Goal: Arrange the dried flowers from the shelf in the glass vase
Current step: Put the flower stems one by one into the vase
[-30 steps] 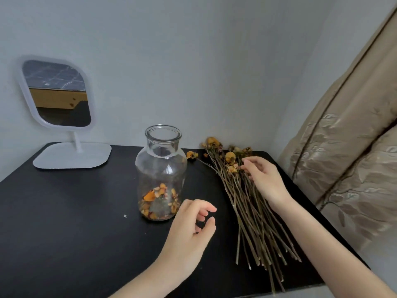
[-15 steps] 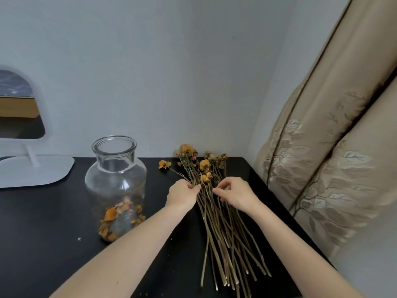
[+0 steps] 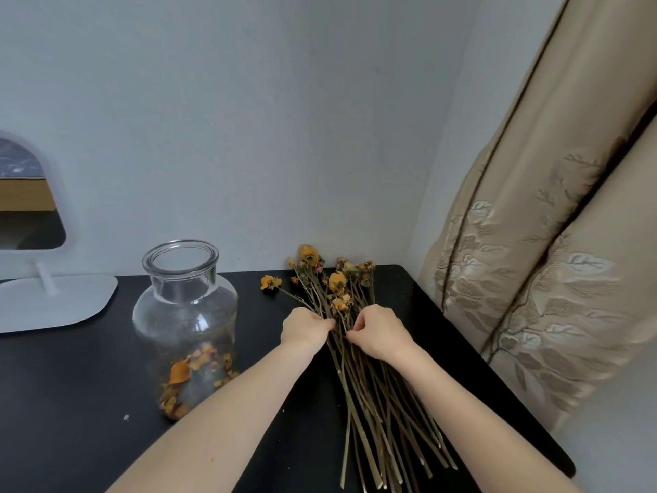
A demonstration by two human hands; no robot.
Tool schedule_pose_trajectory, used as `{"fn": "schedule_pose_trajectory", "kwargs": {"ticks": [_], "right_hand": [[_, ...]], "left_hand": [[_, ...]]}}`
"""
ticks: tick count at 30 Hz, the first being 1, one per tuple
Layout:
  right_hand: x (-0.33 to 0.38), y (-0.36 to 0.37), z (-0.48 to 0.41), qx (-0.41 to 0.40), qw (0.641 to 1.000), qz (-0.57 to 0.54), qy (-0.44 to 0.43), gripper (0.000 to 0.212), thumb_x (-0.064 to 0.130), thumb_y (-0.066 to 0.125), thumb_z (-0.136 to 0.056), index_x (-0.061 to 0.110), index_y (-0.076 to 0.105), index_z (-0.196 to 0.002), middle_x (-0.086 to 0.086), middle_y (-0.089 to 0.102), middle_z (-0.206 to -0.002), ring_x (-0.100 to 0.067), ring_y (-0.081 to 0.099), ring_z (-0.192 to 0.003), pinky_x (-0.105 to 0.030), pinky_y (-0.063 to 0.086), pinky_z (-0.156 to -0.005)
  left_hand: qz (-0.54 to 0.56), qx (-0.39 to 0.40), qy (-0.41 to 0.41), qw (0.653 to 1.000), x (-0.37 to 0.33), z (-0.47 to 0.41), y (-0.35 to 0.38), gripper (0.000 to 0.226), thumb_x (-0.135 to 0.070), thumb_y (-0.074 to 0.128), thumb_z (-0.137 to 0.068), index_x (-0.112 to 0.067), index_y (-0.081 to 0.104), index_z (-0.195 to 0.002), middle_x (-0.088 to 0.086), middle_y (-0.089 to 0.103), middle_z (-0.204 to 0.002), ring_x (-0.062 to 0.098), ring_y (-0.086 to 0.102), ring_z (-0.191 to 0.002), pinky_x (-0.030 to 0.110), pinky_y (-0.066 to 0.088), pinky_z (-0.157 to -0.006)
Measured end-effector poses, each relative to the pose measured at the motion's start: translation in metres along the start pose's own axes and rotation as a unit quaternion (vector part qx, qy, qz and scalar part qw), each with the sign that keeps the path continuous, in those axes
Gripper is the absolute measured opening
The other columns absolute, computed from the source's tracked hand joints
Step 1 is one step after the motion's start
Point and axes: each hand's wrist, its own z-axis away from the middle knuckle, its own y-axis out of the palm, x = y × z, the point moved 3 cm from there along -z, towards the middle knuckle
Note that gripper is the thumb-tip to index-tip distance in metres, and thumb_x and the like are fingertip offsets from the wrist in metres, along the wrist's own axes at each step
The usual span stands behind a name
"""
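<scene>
Now 2 bare hands meet over 1 bundle of dried flowers (image 3: 355,350) lying flat on the black table (image 3: 71,403). The left hand (image 3: 305,329) has its fingers curled closed around a few stems at the bundle's left edge. The right hand (image 3: 382,334) pinches stems between thumb and fingertips (image 3: 352,336), its other fingers bent over the bundle; how many stems each hand holds cannot be told. Just beyond the fingers of both hands lie the orange and yellow flower heads, pointing toward the wall; 1 head (image 3: 270,282) sits apart, left of the rest. Behind the wrists the long bare stems fan out toward the near table edge, too many and too overlapped to count. Left of the left hand's knuckles, apart from them, stands 1 glass vase (image 3: 185,314), upright, with loose orange petals (image 3: 192,378) at its bottom. Farther left is 1 white standing mirror (image 3: 53,297), cut by the frame edge. Right of the right hand's fingers hangs 1 beige embroidered curtain (image 3: 533,279).
</scene>
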Motion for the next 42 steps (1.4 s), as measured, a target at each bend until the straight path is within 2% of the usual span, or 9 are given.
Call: {"fn": "schedule_pose_trajectory", "kwargs": {"ticks": [4,7,12,19,22,26,30,36,42], "right_hand": [[-0.002,-0.006,0.001,-0.017,1.000,-0.007,-0.005,0.012,0.026,0.061,-0.087,0.017,0.063,-0.080,0.003,0.060,-0.074,-0.014,0.062,-0.072,-0.030,0.054,-0.067],[-0.003,-0.012,0.002,-0.034,0.999,-0.029,-0.013,0.013,0.026,0.059,-0.088,0.021,0.061,-0.076,0.006,0.059,-0.072,-0.009,0.058,-0.067,-0.026,0.048,-0.063],[-0.008,-0.024,0.005,-0.049,0.993,-0.108,-0.013,0.018,0.023,0.059,-0.089,0.011,0.070,-0.083,-0.002,0.065,-0.078,-0.003,0.053,-0.063,-0.016,0.039,-0.054],[-0.016,-0.032,0.009,-0.013,0.960,-0.279,0.014,0.016,0.019,0.060,-0.089,0.014,0.071,-0.080,0.014,0.055,-0.046,-0.001,0.042,-0.055,-0.018,0.031,-0.053],[-0.015,-0.036,0.011,0.006,0.944,-0.330,0.031,0.015,0.017,0.060,-0.089,0.014,0.068,-0.077,0.011,0.051,-0.057,-0.003,0.040,-0.056,-0.019,0.029,-0.054],[-0.014,-0.038,0.012,0.008,0.969,-0.244,0.038,0.022,0.017,0.059,-0.088,0.008,0.063,-0.069,0.005,0.048,-0.048,-0.004,0.044,-0.043,-0.020,0.034,-0.053],[-0.012,-0.036,0.012,-0.036,0.986,-0.161,0.015,0.023,0.019,0.062,-0.088,0.014,0.060,-0.066,0.004,0.056,-0.069,-0.006,0.052,-0.069,-0.024,0.041,-0.071],[-0.014,-0.029,0.013,-0.102,0.988,-0.120,0.005,0.021,0.023,0.062,-0.087,0.020,0.056,-0.067,0.006,0.055,-0.068,-0.004,0.052,-0.064,-0.024,0.044,-0.066],[-0.017,-0.030,0.014,-0.172,0.982,-0.080,0.013,0.011,0.029,0.060,-0.088,0.019,0.058,-0.086,0.005,0.058,-0.076,-0.013,0.058,-0.073,-0.027,0.047,-0.062]], "left_hand": [[0.052,-0.009,0.048,0.997,-0.013,0.006,-0.003,0.015,-0.023,0.062,-0.087,-0.011,0.069,-0.082,-0.006,0.054,-0.081,0.008,0.048,-0.069,0.023,0.041,-0.067],[0.059,-0.019,0.064,0.996,-0.021,0.010,-0.009,0.022,-0.026,0.062,-0.088,-0.020,0.061,-0.066,-0.007,0.053,-0.074,0.010,0.049,-0.071,0.026,0.040,-0.069],[0.047,-0.037,0.118,0.991,-0.036,0.017,-0.021,0.021,-0.026,0.057,-0.091,-0.009,0.069,-0.095,0.005,0.066,-0.108,0.021,0.056,-0.106,0.029,0.040,-0.085],[0.008,-0.043,0.198,0.979,-0.064,0.026,-0.038,0.024,-0.028,0.053,-0.093,-0.009,0.067,-0.087,0.000,0.059,-0.084,0.014,0.051,-0.083,0.027,0.037,-0.076],[0.022,-0.035,0.188,0.981,-0.066,0.024,-0.044,0.025,-0.026,0.052,-0.093,-0.006,0.067,-0.090,0.000,0.058,-0.083,0.013,0.050,-0.082,0.026,0.035,-0.076],[0.024,-0.031,0.164,0.986,-0.058,0.022,-0.051,0.022,-0.023,0.052,-0.093,-0.007,0.062,-0.081,-0.006,0.049,-0.071,0.008,0.045,-0.070,0.026,0.036,-0.068],[0.001,-0.028,0.158,0.987,-0.050,0.022,-0.050,0.019,-0.025,0.053,-0.093,-0.013,0.054,-0.078,-0.003,0.043,-0.067,0.004,0.036,-0.058,0.029,0.035,-0.072],[-0.010,-0.030,0.163,0.986,-0.053,0.025,-0.055,0.018,-0.025,0.053,-0.093,-0.013,0.055,-0.079,-0.005,0.044,-0.068,0.009,0.042,-0.064,0.027,0.037,-0.065],[0.008,-0.044,0.168,0.985,-0.061,0.025,-0.064,0.018,-0.025,0.052,-0.093,-0.012,0.063,-0.086,-0.001,0.057,-0.085,0.016,0.050,-0.087,0.029,0.036,-0.078]]}}
